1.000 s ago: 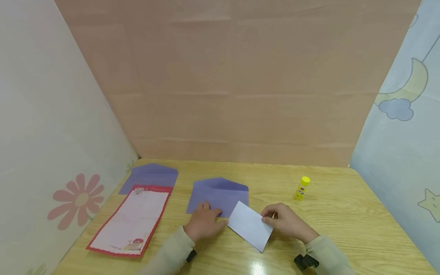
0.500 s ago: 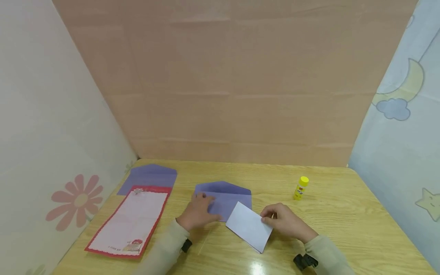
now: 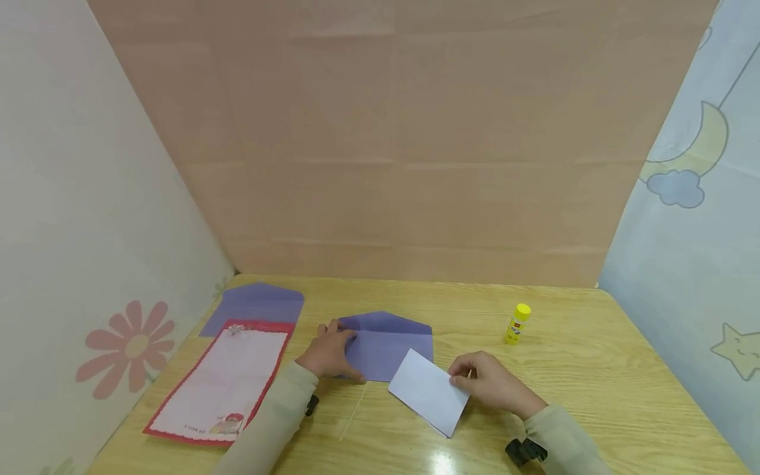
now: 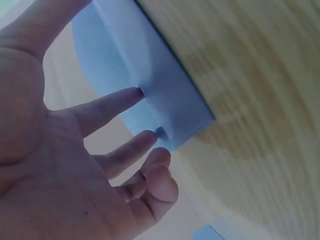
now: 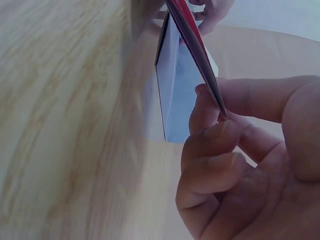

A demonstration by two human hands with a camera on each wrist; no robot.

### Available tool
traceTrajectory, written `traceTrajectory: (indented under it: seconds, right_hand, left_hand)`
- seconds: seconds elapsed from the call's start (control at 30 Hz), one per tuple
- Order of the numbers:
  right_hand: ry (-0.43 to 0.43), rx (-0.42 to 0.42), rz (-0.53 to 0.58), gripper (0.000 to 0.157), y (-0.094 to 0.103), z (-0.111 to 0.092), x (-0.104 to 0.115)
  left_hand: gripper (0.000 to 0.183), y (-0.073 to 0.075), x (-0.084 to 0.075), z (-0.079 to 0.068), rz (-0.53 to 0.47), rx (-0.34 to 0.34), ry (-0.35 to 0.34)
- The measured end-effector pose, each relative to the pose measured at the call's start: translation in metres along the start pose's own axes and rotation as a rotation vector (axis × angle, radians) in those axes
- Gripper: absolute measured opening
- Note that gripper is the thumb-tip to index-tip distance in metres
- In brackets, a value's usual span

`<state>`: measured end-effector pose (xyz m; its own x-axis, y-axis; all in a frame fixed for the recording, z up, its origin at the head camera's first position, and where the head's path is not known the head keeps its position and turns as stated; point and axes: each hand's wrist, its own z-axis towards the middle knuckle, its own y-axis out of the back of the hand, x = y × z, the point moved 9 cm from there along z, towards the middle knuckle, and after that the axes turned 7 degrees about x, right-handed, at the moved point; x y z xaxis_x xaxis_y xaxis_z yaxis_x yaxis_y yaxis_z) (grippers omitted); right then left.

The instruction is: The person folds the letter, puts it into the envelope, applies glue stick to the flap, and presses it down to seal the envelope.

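Observation:
My right hand (image 3: 493, 382) pinches a folded sheet of paper (image 3: 429, 390) by its right corner. Its upper face looks white in the head view, and red shows along it in the right wrist view. Just left of it lies a purple envelope (image 3: 388, 353), flap raised away from me. At that envelope's left side is my left hand (image 3: 328, 353), thumb by the near edge and fingers spread. Two of its fingertips touch the envelope (image 4: 167, 95) near the flap crease in the left wrist view.
On the left lies a red-bordered sheet of letter paper (image 3: 222, 379), overlapping a second purple envelope (image 3: 255, 307). A yellow glue stick (image 3: 517, 324) stands at the right. A brown sheet (image 3: 404, 145) rises behind the table (image 3: 594, 369).
My left hand has slid left across the envelope to its left side, uncovering more of it. The envelope has shifted slightly right. My right hand and the folded paper have barely moved.

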<state>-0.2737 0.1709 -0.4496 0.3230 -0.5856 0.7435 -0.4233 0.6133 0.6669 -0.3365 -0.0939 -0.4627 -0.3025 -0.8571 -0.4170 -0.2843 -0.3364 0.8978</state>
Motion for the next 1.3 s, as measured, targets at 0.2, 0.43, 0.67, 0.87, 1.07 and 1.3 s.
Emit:
traceTrajectory:
  seconds: [0.2,0.43,0.67,0.87,1.07,1.3]
  right_hand:
    - [0.003,0.000,-0.001,0.007,0.000,0.001,-0.001]
    - [-0.009,-0.060,-0.027,0.007,0.006,0.001,-0.001]
    - [-0.128,-0.222,0.040,0.007,0.019,0.002,-0.010]
    - [-0.187,-0.318,0.193,0.012,0.025,0.006,-0.018]
    - [-0.190,-0.391,0.240,0.014,0.031,0.009,-0.020]
    - [-0.156,-0.417,0.163,0.016,0.035,0.013,-0.014]
  left_hand:
    - [0.093,-0.003,0.004,0.000,-0.001,0.001,0.009]
    - [0.090,-0.002,0.001,-0.004,0.003,-0.023,-0.012]
    - [0.090,-0.006,-0.010,-0.009,0.025,-0.034,-0.069]
    - [0.090,-0.010,-0.027,-0.014,0.101,-0.062,-0.127]
    - [0.091,-0.015,-0.047,-0.020,0.166,-0.075,-0.181]
    - [0.095,-0.019,-0.069,-0.026,0.185,-0.097,-0.237]
